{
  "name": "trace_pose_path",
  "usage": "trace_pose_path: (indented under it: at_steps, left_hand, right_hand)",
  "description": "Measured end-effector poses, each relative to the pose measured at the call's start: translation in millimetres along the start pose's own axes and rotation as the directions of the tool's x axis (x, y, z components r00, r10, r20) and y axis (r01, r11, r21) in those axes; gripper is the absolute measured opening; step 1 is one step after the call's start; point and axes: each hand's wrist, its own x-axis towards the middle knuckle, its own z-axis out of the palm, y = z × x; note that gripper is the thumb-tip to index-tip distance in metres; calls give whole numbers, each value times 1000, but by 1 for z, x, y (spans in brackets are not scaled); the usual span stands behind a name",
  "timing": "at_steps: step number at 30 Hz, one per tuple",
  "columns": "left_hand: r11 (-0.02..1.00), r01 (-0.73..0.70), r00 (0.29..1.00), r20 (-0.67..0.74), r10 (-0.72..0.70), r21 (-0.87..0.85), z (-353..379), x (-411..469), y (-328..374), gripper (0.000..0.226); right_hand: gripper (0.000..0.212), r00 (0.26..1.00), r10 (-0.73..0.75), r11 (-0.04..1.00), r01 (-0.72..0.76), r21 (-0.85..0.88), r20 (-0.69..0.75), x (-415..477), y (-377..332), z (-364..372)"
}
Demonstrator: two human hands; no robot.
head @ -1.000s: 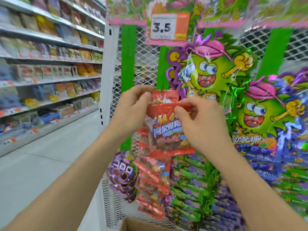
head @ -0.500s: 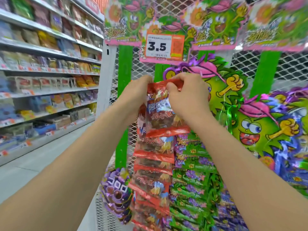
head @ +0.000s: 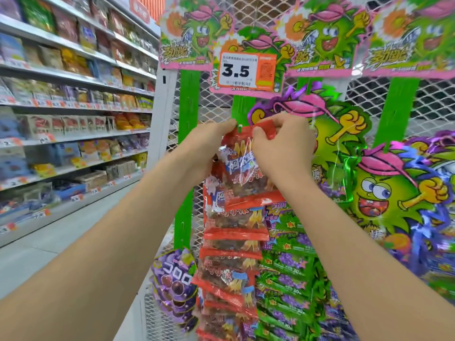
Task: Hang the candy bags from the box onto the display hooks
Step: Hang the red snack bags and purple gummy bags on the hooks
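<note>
While the red candy bag (head: pixel 242 178) was being offered to the hanging strip, both hands were held raised. Left hand (head: pixel 209 146): fingers curled, the bag's upper left corner pinched between thumb and fingertips (head: pixel 227 124). Right hand (head: pixel 285 143): fingers curled likewise, the upper right of the header pinched. The bag was suspended below the fingers, its top edge stretched between the two grips. A small peg, taken to be the display hook (head: pixel 238 126), was seen between the two sets of fingertips; whether the header hole had been threaded could not be told. A column of red bags (head: pixel 231 254) was hung beneath the hands, a price tag (head: pixel 246 71) mounted above the fingers. Step judged in hand: hooking. The next move would call for the hole to be aligned with the peg, pushed home, and both grips released.
</note>
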Motion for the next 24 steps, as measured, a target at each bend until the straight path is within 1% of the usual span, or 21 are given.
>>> trace_pose_path:
  at_steps: [1,2,3,4,5,6,8,9,10,12,14,15,16,17,18,19,20,21,22,23,24]
  left_hand:
    - [998,-52,998,-15,53,46,-1,0,-4,26]
    - [982,-132,991,-19,136,136,-2,0,-8,27]
    - [944,-223,972,-15,234,245,-3,0,-14,28]
    - [877,-316,939,-11,342,362,-5,0,-20,24]
    - [796,-381,903,3,430,472,-7,-2,-26,15]
    - [701,-418,868,25,496,578,-9,-3,-34,14]
    - [474,-454,798,108,593,754,-13,-7,-54,38]
    - [371,-430,771,120,626,823,-16,-12,-65,48]
    - [300,-403,739,115,664,865,-18,-20,-75,54]
    - [248,-410,666,102,739,878,-24,-46,-100,50]
    - [229,-485,616,144,775,844,-28,-82,-132,29]
    - [224,-538,622,204,756,812,-30,-100,-152,18]
    - [235,-586,658,286,696,776,-33,-117,-176,11]
    - [266,-606,718,371,589,750,-36,-133,-202,9]
    - [299,-598,778,450,438,744,-37,-146,-228,12]
    - [308,-572,819,510,263,761,-39,-155,-255,14]
    - [298,-543,834,545,84,785,-39,-163,-282,15]
    - [289,-500,835,543,-89,817,-39,-169,-309,15]
    - [291,-448,826,516,-229,846,-40,-173,-335,12]
    - [297,-389,814,476,-333,872,-41,-176,-361,8]
    - [303,-329,804,433,-407,895,-42,-178,-387,9]
  right_hand:
    - [7,999,-33,998,33,-51,2,-3,2,-1]
    - [10,998,-65,991,64,-114,2,-6,5,-2]
    - [14,995,-100,980,98,-171,0,-9,8,-3]
    - [17,990,-142,969,137,-207,-9,-12,12,-4]
    - [20,982,-189,961,180,-208,-23,-15,16,-5]
    - [23,972,-234,957,223,-185,-39,-19,20,-7]
    - [26,947,-314,946,306,-104,-64,-34,28,-13]
    - [24,935,-349,937,346,-53,-56,-46,30,-18]
    - [21,926,-376,926,377,8,-21,-62,33,-22]
    - [15,911,-389,918,371,141,135,-102,44,-30]
    - [14,870,-285,956,224,192,403,-146,63,-32]
    - [13,815,-196,979,128,160,545,-169,78,-28]
    - [10,737,-109,994,67,89,667,-191,95,-23]
    - [9,645,-34,999,43,8,763,-211,112,-17]
    - [10,538,42,997,31,-70,842,-231,130,-11]
    - [10,413,113,991,18,-132,904,-250,146,-5]
    - [10,271,176,982,13,-186,946,-270,161,0]
    - [12,138,223,974,16,-227,965,-290,175,5]
    - [17,30,268,963,23,-268,963,-311,191,9]
    - [21,-48,312,950,30,-310,949,-334,209,14]
    - [23,-99,349,937,36,-347,932,-355,225,18]
